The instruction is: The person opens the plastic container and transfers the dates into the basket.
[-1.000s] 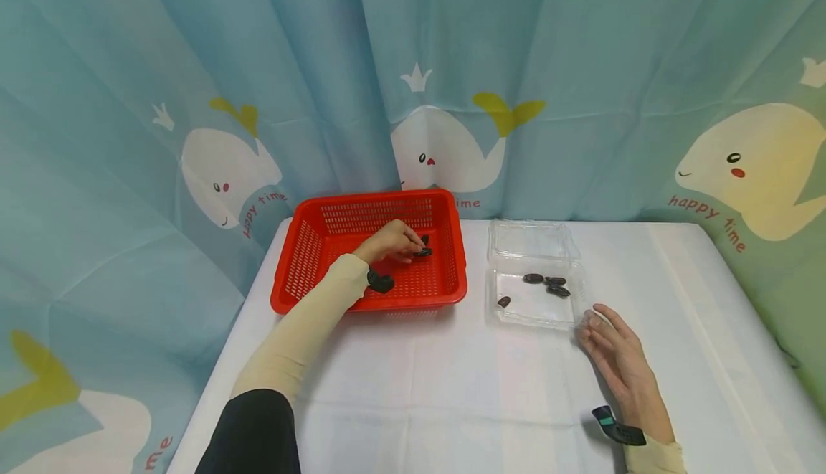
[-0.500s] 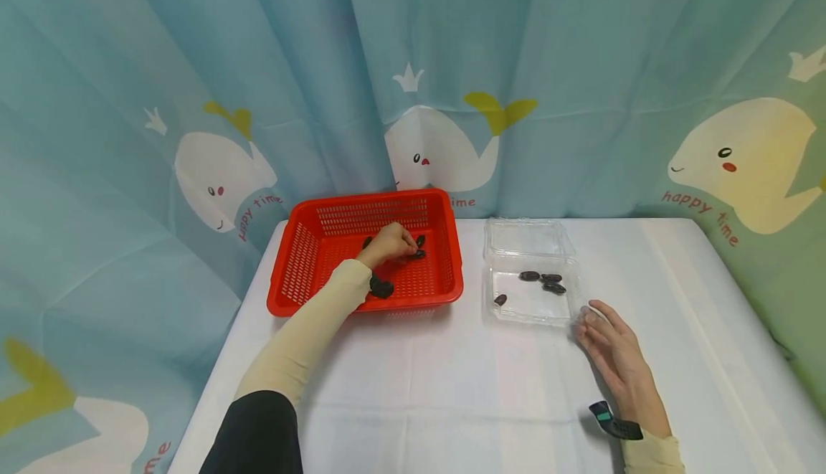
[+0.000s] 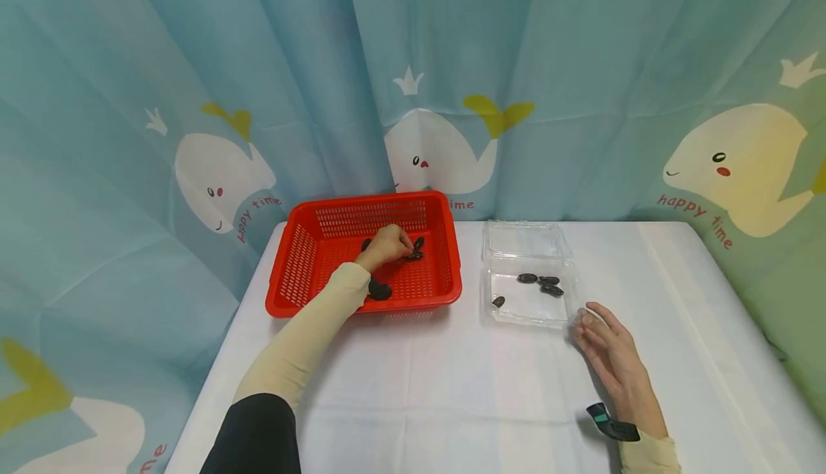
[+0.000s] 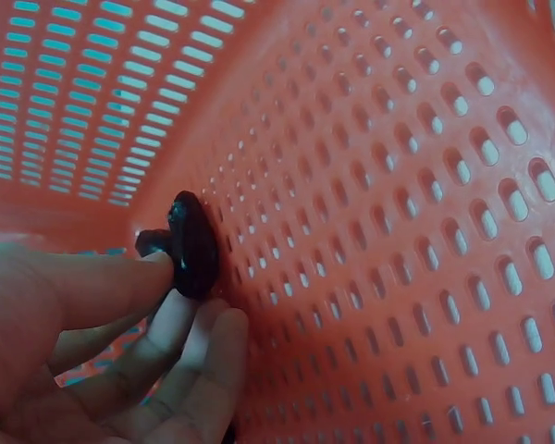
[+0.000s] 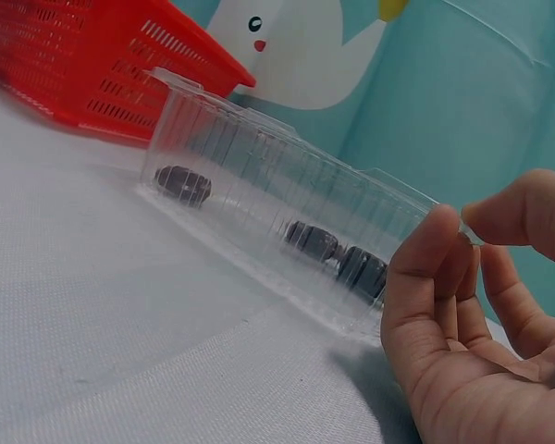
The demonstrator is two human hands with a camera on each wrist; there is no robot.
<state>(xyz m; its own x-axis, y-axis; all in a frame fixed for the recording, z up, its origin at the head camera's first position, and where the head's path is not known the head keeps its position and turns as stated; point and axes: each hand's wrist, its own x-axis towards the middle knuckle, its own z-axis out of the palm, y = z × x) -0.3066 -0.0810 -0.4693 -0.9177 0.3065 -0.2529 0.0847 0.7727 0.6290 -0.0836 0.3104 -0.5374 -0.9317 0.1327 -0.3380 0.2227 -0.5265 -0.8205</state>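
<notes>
In the head view, my left hand [image 3: 389, 246] reaches into the red plastic basket [image 3: 303, 266]. Its fingertips pinch a dark, shiny date [image 4: 194, 245], seen close up in the left wrist view against the perforated basket floor. Another dark date [image 3: 419, 242] lies just beyond those fingers, and one more [image 3: 366, 244] shows partly behind the hand. On the right, my right hand [image 3: 613, 359] pinches the near right corner of an open clear plastic clamshell box [image 3: 529, 320]. Several dates [image 3: 527, 278] lie in its tray, one [image 5: 183, 185] apart near the left side.
A white cloth covers the table [image 3: 452, 388]. Behind it hangs a blue curtain [image 3: 581, 65] with whale prints, close to the basket and the box. The box's clear lid [image 3: 525, 239] lies folded back towards the curtain.
My left hand has shifted slightly within the basket, staying at the same dates; one date behind it has come into sight. The right hand stays on the box corner. The head view has moved slightly.
</notes>
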